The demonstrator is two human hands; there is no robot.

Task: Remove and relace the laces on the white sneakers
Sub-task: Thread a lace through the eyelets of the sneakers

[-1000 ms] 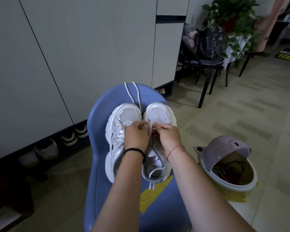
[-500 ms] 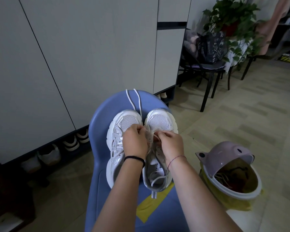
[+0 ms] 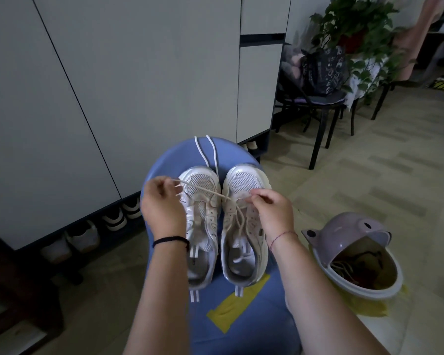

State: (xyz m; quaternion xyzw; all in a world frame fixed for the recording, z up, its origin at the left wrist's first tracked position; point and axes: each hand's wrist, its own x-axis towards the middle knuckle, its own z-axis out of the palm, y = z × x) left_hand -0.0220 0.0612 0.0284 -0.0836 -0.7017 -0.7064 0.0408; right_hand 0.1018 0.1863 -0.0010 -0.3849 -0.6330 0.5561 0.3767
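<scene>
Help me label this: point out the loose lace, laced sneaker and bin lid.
loose lace (image 3: 214, 151): head view, right strand.
laced sneaker (image 3: 244, 179): head view, mesh toe.
bin lid (image 3: 344, 229): head view, pink dome.

A blue seat (image 3: 267, 319) had a strip of yellow tape (image 3: 231, 313) stuck on its near part. On the floor to its right stood a bin (image 3: 390, 285) with a pink lid (image 3: 349, 234) tipped open. A big white cupboard (image 3: 113, 85) stood behind, with shoes (image 3: 113, 221) tucked under it. Farther back, a dark bag (image 3: 323, 70) sat on a black chair (image 3: 321, 119) beside a green plant (image 3: 354, 19).
</scene>
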